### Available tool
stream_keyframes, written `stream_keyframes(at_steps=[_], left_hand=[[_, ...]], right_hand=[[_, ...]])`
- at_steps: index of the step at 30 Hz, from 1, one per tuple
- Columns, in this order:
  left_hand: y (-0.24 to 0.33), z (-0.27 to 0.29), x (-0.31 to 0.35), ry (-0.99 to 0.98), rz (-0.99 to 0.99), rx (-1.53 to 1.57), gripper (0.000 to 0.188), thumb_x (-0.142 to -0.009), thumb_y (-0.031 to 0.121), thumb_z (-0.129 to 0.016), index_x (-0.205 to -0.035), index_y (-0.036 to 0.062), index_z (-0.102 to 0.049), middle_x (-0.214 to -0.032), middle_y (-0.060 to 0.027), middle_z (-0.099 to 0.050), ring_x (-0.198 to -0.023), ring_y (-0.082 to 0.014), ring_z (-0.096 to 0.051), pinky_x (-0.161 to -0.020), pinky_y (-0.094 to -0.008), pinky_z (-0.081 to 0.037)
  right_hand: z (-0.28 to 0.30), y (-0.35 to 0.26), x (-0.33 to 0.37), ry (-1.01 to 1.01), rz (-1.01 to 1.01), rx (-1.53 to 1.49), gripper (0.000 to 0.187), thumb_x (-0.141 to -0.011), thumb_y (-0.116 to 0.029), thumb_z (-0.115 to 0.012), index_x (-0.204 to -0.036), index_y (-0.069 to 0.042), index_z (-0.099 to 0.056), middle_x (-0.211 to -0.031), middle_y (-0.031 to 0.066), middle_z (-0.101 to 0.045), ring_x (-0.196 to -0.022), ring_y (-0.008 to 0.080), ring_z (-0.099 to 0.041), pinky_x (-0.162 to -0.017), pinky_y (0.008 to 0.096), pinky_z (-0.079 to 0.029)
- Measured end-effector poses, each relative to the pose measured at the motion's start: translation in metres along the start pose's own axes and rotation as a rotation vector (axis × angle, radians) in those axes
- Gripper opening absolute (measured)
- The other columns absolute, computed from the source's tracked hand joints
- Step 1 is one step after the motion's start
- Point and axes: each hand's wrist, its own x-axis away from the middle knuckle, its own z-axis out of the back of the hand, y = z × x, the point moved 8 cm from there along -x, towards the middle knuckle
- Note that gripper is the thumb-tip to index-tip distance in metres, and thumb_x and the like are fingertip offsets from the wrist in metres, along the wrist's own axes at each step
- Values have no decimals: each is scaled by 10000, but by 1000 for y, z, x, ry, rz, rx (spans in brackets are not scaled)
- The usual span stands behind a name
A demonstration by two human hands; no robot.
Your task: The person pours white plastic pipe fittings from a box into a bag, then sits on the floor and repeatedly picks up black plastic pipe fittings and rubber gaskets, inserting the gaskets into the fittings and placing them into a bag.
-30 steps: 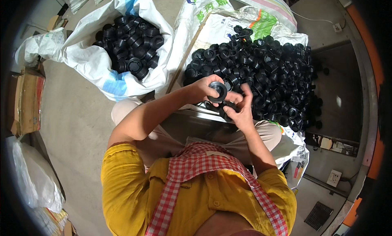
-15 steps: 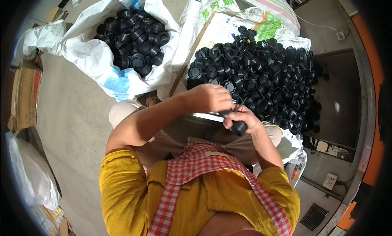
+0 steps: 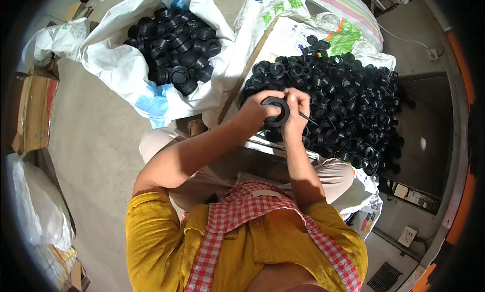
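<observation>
- A grey floor (image 3: pixel 96 140) was seen; a cardboard box (image 3: pixel 36 110) was placed at left.
- White sacking (image 3: pixel 285 35) was covered by a heap of black parts (image 3: pixel 348 102), partly blocked by the hands.
- More parts were held in a white sack (image 3: pixel 108 54).
- A black ring-shaped part (image 3: pixel 283 115) was gripped by the left hand (image 3: pixel 253 109), near the heap.
- The right hand (image 3: pixel 295 106) was curled beside it; grip could not be told.

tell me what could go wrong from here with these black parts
The round black part in the left hand might slip and drop into the heap, getting lost among similar pieces. The thin black strip sticking out beside the right hand could snag.
</observation>
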Motion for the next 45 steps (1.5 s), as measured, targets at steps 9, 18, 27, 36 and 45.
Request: stream_keyframes(at_steps=[9,18,27,36,45], left_hand=[[173,63,76,1217,-698,-1748,737,-616,52,-759,-1296,123,-482,-1352,-308,-320,-1234,-520,-311,-953,-600,-314],[104,74,6,553,-538,-1318,676,-662,210,-777,-1256,5,-529,-1379,-340,-337,-1250,-457,-395,-1044,-496,-329],[-23,12,-12,-286,340,-295,587,-743,248,-741,-1206,-41,-524,-1062,-188,-596,-896,-258,-625,-659,-325,-572],[3,-29,9,-186,-786,-1348,153,-674,140,-671,-797,79,-605,-879,-71,-658,-728,-259,-640,-545,-320,-502],[55,-79,70,-246,-1591,-1361,62,-738,144,-623,-769,95,-601,-1059,-64,-639,-982,-244,-622,-785,-335,-538]], right_hand=[[-14,94,-83,-106,169,734,558,-765,123,-530,-1286,1,-370,-1178,183,-544,-966,279,-576,-895,344,-445],[-10,143,-79,-670,58,1384,169,-774,-30,-613,-897,-144,-616,-864,55,-642,-903,276,-568,-790,406,-439],[-28,-70,18,-651,499,766,209,-784,11,-652,-982,-38,-610,-996,133,-657,-838,298,-624,-718,330,-491],[16,-34,49,-786,-279,634,141,-849,-24,-598,-945,-40,-497,-839,117,-642,-782,251,-648,-680,342,-496],[25,-39,102,-531,-1343,-587,214,-783,-177,-619,-920,-28,-549,-762,82,-549,-647,158,-553,-542,258,-468]])
